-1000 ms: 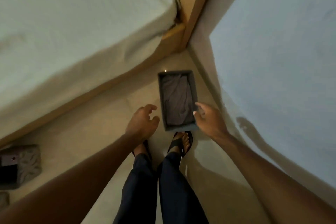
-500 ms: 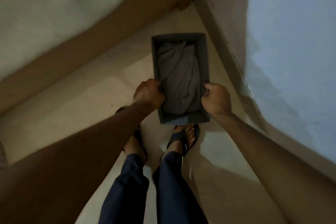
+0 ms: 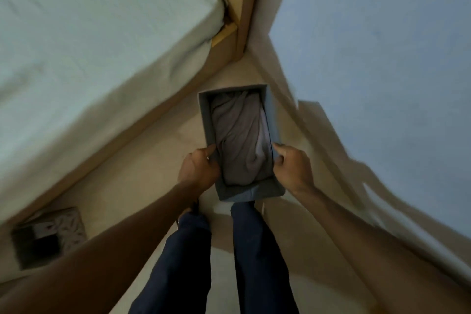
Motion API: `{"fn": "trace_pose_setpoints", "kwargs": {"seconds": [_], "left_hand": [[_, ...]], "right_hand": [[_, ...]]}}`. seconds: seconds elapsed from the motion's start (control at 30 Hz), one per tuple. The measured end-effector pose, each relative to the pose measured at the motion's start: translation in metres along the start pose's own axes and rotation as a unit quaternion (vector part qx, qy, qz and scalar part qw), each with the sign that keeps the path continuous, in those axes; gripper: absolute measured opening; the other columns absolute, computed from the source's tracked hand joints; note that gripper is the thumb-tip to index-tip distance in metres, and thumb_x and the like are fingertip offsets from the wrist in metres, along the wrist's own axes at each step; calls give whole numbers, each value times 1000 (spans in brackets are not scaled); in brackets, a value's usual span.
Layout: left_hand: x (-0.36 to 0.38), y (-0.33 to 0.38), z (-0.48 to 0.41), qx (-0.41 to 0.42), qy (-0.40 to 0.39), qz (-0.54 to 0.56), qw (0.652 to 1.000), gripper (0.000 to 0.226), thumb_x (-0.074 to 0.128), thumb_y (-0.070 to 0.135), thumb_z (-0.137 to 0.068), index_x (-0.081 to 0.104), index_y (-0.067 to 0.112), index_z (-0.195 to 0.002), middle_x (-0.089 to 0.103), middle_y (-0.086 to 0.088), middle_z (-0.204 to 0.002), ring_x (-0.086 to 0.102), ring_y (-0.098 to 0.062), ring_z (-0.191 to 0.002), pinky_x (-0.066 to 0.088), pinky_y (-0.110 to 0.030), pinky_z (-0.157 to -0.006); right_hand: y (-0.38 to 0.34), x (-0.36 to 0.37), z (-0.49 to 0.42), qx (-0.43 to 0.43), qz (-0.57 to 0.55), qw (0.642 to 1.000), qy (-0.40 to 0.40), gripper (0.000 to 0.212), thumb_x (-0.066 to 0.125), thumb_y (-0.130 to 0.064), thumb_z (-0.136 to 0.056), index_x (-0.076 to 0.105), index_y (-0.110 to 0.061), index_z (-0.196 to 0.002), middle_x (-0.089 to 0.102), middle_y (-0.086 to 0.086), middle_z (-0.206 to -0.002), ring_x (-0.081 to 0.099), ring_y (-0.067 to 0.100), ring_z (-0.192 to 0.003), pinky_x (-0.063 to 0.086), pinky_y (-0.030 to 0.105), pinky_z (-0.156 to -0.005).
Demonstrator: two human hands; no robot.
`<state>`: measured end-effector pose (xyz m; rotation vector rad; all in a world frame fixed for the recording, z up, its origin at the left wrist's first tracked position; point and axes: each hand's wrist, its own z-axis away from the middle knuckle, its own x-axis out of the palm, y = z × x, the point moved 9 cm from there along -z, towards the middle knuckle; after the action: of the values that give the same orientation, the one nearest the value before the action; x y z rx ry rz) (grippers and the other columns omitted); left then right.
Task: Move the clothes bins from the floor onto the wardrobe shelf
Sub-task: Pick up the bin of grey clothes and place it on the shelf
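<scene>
A grey fabric clothes bin (image 3: 251, 192) with folded grey cloth (image 3: 239, 137) inside is held up in front of me, above my legs. My left hand (image 3: 198, 168) grips its left long wall near the close end, thumb inside. My right hand (image 3: 293, 168) grips the right long wall the same way. The bin hides my feet. A second, patterned bin (image 3: 48, 234) stands on the floor at the lower left beside the bed. No wardrobe shelf is in view.
A bed with a pale sheet (image 3: 89, 46) and a wooden frame (image 3: 153, 115) fills the left. A blue-white wall (image 3: 382, 58) with a beige skirting runs along the right. The tan floor (image 3: 127, 181) forms a narrow aisle between them.
Both hands reached down, closed on the bin's side walls, and now the bin has come up off the floor toward me. The view has pulled back, bringing the bed and patterned bin into sight.
</scene>
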<state>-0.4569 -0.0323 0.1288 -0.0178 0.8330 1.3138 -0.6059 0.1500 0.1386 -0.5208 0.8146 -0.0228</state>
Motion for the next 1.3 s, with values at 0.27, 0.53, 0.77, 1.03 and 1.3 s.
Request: {"fn": "trace_pose_setpoints", "kwargs": {"seconds": [0.27, 0.53, 0.77, 1.03, 1.3], "left_hand": [[-80, 36, 160, 116, -56, -73, 989, 53, 57, 16, -89, 46, 28, -140, 72, -4, -107, 66, -9, -65, 57, -26, -60], [-117, 66, 312, 214, -104, -199, 951, 58, 59, 16, -86, 46, 28, -141, 71, -3, -102, 63, -6, -63, 45, -14, -55], [-56, 107, 419, 311, -162, -233, 907, 61, 58, 11, -87, 41, 28, -143, 69, -5, -107, 67, -11, -74, 61, -30, -68], [63, 213, 560, 474, -206, -303, 800, 68, 53, 16, -76, 46, 31, -141, 68, -11, -122, 69, -29, -95, 56, -41, -85], [155, 314, 692, 602, -227, -262, 719, 57, 52, 11, -88, 45, 31, -141, 63, -9, -129, 64, -33, -109, 53, -44, -93]], "right_hand": [[-55, -69, 197, 66, -91, 990, 84, 43, 50, -2, -89, 55, -11, -131, 66, 10, -124, 64, 22, -106, 43, 18, -91], [-77, -93, 407, 121, -163, 963, 175, 43, 51, -1, -87, 59, -12, -128, 72, 13, -106, 68, 26, -91, 42, 17, -75], [-22, -99, 550, 230, -192, 920, 253, 44, 50, -5, -89, 57, -15, -131, 72, 12, -108, 57, 9, -69, 41, 19, -64], [71, -134, 713, 321, -227, 830, 395, 43, 54, -10, -89, 55, -16, -132, 67, -1, -72, 52, 8, -52, 42, 20, -51], [138, -193, 829, 364, -229, 739, 518, 43, 54, -14, -90, 55, -19, -132, 61, -2, -62, 41, 7, -46, 35, 20, -45]]}}
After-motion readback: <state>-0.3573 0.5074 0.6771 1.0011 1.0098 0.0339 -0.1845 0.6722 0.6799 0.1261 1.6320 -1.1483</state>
